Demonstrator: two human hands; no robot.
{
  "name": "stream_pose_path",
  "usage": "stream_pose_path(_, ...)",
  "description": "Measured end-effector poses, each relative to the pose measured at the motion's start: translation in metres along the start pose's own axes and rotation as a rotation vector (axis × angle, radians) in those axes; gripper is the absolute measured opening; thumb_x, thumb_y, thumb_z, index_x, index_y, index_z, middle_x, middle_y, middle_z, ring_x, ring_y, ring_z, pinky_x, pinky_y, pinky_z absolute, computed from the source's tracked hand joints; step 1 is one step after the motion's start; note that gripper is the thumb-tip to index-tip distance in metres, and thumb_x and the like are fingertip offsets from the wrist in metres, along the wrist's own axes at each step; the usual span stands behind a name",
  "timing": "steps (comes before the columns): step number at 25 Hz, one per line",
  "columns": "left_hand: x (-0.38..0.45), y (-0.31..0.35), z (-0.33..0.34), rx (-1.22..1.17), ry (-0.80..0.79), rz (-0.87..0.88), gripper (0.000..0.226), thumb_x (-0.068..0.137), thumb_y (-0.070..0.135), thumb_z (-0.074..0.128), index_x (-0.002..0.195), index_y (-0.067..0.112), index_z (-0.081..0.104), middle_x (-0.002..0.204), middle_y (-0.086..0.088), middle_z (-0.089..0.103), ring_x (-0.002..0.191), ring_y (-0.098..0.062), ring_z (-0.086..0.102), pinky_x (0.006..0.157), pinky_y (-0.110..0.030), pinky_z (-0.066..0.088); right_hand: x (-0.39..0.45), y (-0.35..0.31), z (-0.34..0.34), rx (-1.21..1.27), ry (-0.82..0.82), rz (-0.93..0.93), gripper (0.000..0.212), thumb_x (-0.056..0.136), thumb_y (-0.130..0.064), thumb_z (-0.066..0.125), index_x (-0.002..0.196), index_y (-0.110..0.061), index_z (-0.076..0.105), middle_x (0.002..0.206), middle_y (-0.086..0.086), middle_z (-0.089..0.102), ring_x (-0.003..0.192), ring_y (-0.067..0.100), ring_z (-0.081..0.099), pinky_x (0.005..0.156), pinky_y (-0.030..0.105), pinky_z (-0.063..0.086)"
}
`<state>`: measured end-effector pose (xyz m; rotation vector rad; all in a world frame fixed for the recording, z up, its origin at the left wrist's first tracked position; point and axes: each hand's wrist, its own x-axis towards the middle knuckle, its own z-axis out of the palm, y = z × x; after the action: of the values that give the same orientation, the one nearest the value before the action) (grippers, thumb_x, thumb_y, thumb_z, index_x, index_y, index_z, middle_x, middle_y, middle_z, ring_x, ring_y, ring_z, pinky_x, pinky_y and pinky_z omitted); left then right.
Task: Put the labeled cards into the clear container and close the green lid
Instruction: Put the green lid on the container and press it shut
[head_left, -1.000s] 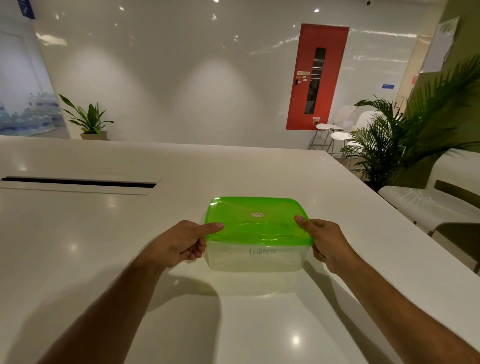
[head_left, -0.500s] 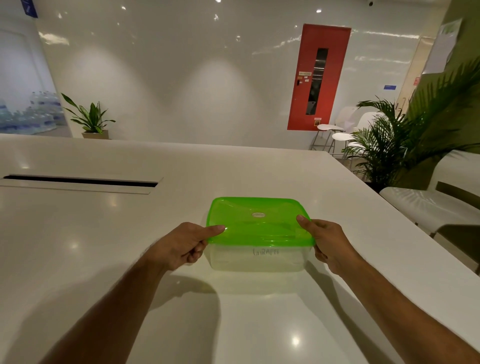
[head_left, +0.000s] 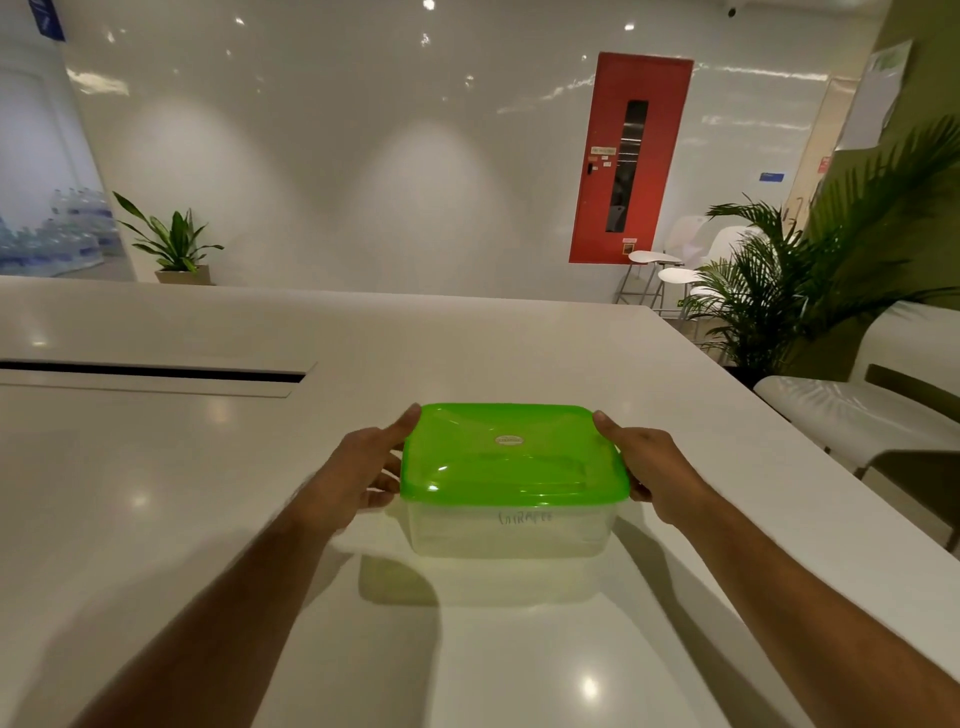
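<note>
The clear container stands on the white table, with the green lid lying flat on top of it. Through the front wall I read handwriting on a card inside. My left hand grips the lid's left edge, its thumb stretched up to the far left corner and its fingers under the rim. My right hand holds the right edge the same way, thumb at the far right corner.
A long dark slot is cut into the table at the back left. White chairs and a palm stand past the table's right edge. A potted plant is behind the far edge.
Both thumbs have slid from the lid's near corners along the side edges to its far corners. The container has stayed in place.
</note>
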<state>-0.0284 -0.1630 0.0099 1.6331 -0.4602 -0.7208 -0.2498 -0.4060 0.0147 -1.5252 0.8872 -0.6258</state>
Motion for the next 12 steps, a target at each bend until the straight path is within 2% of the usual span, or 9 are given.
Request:
stream_pose_path(1, 0.007, 0.003, 0.002, -0.008, 0.033, 0.002, 0.071, 0.073, 0.076, 0.064, 0.094, 0.008, 0.070, 0.068, -0.007, 0.063, 0.056, -0.019, 0.055, 0.057, -0.028, 0.046, 0.008, -0.003, 0.002, 0.006, 0.002, 0.005, 0.071, 0.075, -0.060, 0.071, 0.096, 0.008, 0.062, 0.063, 0.010, 0.048, 0.056, 0.021, 0.045, 0.051, 0.024, 0.032)
stream_pose_path(3, 0.021, 0.008, 0.009, -0.009, 0.084, -0.003, 0.067, 0.081, 0.071, 0.059, 0.100, 0.007, 0.071, 0.079, -0.013, 0.064, 0.064, -0.024, 0.056, 0.062, -0.031, 0.046, 0.022, -0.008, 0.008, 0.012, 0.006, 0.037, 0.063, 0.083, -0.053, 0.069, 0.108, 0.003, 0.064, 0.076, 0.013, 0.059, 0.065, 0.027, 0.057, 0.054, 0.025, 0.043)
stream_pose_path(5, 0.033, 0.014, 0.014, -0.014, 0.133, -0.002, 0.062, 0.085, 0.065, 0.060, 0.100, 0.006, 0.070, 0.080, -0.013, 0.062, 0.059, -0.022, 0.054, 0.058, -0.027, 0.044, 0.034, -0.013, 0.015, 0.051, 0.008, 0.062, 0.050, 0.083, -0.049, 0.071, 0.105, -0.005, 0.068, 0.083, 0.012, 0.068, 0.072, 0.028, 0.065, 0.060, 0.031, 0.052)
stream_pose_path(8, 0.050, 0.016, 0.018, -0.038, 0.157, 0.003, 0.047, 0.085, 0.056, 0.067, 0.093, 0.010, 0.068, 0.073, -0.009, 0.057, 0.058, -0.020, 0.052, 0.057, -0.025, 0.045, 0.046, -0.015, 0.021, 0.140, -0.008, 0.103, 0.043, 0.080, -0.036, 0.078, 0.100, 0.001, 0.069, 0.097, 0.022, 0.072, 0.089, 0.038, 0.070, 0.083, 0.050, 0.057)
stream_pose_path(9, 0.053, 0.015, 0.018, -0.041, 0.148, 0.007, 0.042, 0.084, 0.053, 0.070, 0.091, 0.012, 0.066, 0.073, -0.008, 0.058, 0.062, -0.021, 0.054, 0.059, -0.026, 0.047, 0.046, -0.015, 0.022, 0.161, -0.020, 0.120, 0.040, 0.079, -0.033, 0.079, 0.097, 0.002, 0.069, 0.097, 0.023, 0.072, 0.090, 0.039, 0.070, 0.085, 0.053, 0.056)
stream_pose_path(10, 0.057, 0.014, 0.018, -0.044, 0.134, 0.011, 0.039, 0.083, 0.051, 0.072, 0.088, 0.013, 0.065, 0.073, -0.008, 0.059, 0.066, -0.022, 0.056, 0.061, -0.027, 0.048, 0.047, -0.016, 0.022, 0.177, -0.030, 0.134, 0.037, 0.079, -0.030, 0.079, 0.094, 0.002, 0.069, 0.094, 0.023, 0.073, 0.086, 0.038, 0.071, 0.082, 0.052, 0.057)
stream_pose_path(12, 0.063, 0.012, 0.019, -0.053, 0.121, 0.012, 0.035, 0.082, 0.048, 0.075, 0.080, 0.015, 0.063, 0.070, -0.005, 0.060, 0.066, -0.021, 0.057, 0.060, -0.027, 0.047, 0.049, -0.016, 0.024, 0.210, -0.027, 0.147, 0.031, 0.080, -0.027, 0.078, 0.089, 0.001, 0.069, 0.082, 0.020, 0.073, 0.069, 0.032, 0.071, 0.065, 0.043, 0.060)
